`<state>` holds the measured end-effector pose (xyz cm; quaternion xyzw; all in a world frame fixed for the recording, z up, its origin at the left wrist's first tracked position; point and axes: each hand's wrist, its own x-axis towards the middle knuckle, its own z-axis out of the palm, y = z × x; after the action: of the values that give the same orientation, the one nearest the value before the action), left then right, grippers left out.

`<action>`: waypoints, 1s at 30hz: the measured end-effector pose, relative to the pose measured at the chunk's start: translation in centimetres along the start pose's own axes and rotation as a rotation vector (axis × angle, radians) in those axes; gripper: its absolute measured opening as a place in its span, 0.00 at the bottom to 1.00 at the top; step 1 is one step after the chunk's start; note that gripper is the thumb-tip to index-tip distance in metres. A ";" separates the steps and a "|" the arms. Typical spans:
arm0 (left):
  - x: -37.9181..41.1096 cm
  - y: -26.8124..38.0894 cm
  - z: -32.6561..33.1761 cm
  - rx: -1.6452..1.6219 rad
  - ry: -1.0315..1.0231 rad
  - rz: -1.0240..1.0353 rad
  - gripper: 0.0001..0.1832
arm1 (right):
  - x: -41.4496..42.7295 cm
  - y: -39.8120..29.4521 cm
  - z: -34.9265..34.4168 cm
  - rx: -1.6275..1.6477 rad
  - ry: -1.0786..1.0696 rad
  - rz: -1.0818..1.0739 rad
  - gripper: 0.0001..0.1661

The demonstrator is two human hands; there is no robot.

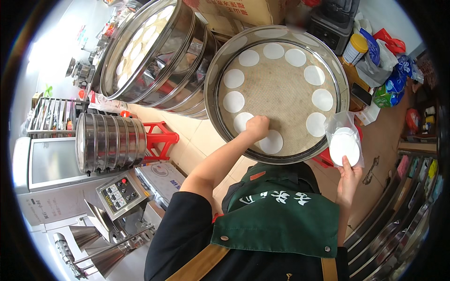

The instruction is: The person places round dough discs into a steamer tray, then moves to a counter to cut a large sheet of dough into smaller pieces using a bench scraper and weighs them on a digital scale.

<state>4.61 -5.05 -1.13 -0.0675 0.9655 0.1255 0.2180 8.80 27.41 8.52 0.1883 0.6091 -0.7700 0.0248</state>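
Observation:
A round steel steamer tray [276, 159] with a woven mesh base [277, 87] lies before me. Thin white paper discs [249, 58] form a ring along the inside of its wall. Over the near left part of the mesh is my left hand [258, 127], its fingers curled downward and hidden. It overlaps the edge of one disc [242, 122], and another disc [271, 142] lies just nearer to me. To the right of the tray, my right hand [348, 171] grips a clear plastic bag [346, 117] with a stack of white discs [344, 147] inside.
Stacked steel steamer tiers [175, 63] stand at the left, their top lined with discs. Further left, more steel tiers [110, 142] rest beside a red plastic stool [160, 138]. A phone [361, 93] and yellow-lidded tub [355, 49] are at the right. A machine with control panel [121, 195] stands lower left.

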 end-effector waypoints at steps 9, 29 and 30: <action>0.0 -1.0 -1.2 -0.015 -0.047 -0.010 0.08 | -0.1 -0.3 -0.4 -0.006 0.017 0.010 0.24; -5.6 7.2 -7.5 -0.908 0.279 0.520 0.06 | -0.6 -0.3 0.4 0.016 -0.211 -0.016 0.23; -6.4 9.0 -8.3 -0.954 0.234 0.569 0.07 | -0.7 -0.2 0.7 0.002 -0.244 -0.020 0.22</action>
<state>5.37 1.80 10.85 0.0908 0.7997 0.5933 0.0128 9.20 26.61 9.08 0.0871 0.6026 -0.7881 0.0906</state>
